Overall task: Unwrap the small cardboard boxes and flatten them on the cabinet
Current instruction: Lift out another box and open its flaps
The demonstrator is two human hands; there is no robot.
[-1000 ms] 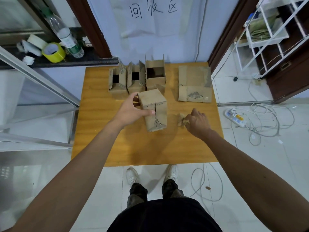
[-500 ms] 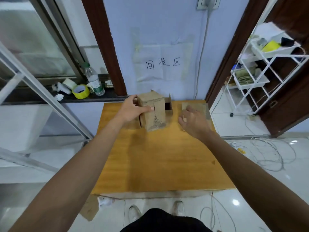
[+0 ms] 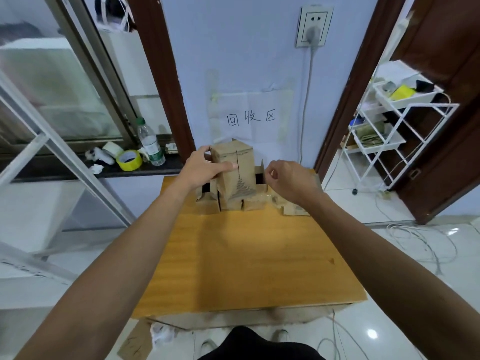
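Cardboard scrap [image 3: 135, 345] lies on the floor under the near left corner of the cabinet [image 3: 246, 261], whose orange wooden top shows bare from the near edge to past the middle. Both forearms reach over it toward the far edge. The left hand [image 3: 205, 170] grips a small box [image 3: 240, 175] from its left side, thumb across the front, fingers behind. The box stands upright, with a dark seam down its front; whether its base touches the top is unclear. Just right of it the right hand [image 3: 291, 180] has curled fingers, and whether they pinch anything cannot be told. Behind the held box a row of open boxes [image 3: 206, 197] lines the far edge, with a flattened box [image 3: 294, 209] at the far right corner. Further left, a ledge holds a yellow tape roll [image 3: 129, 159] and a bottle [image 3: 150, 144]. A paper sign [image 3: 249, 118] hangs on the wall.
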